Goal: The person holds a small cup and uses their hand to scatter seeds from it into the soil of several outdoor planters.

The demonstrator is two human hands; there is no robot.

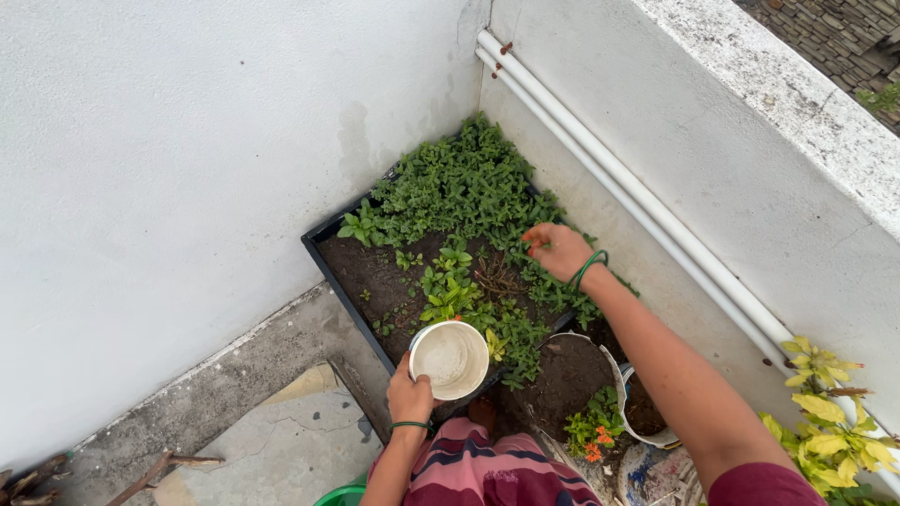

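Note:
My left hand [410,394] holds a white round container [451,358] with pale powder inside, at the near edge of a black planter box [323,245]. The planter is filled with dark soil [367,272] and low green plants [464,187]. My right hand [555,249], with a green bangle at the wrist, reaches over the plants with its fingers pinched together; whether it holds anything I cannot tell. A green bangle is on my left wrist too.
The planter sits in a corner between two white walls. Two white pipes [637,197] run along the right wall. A round pot with soil and orange flowers [592,440] stands near my knees, yellow-green leaves [834,422] at right, a green bucket rim [342,494] below.

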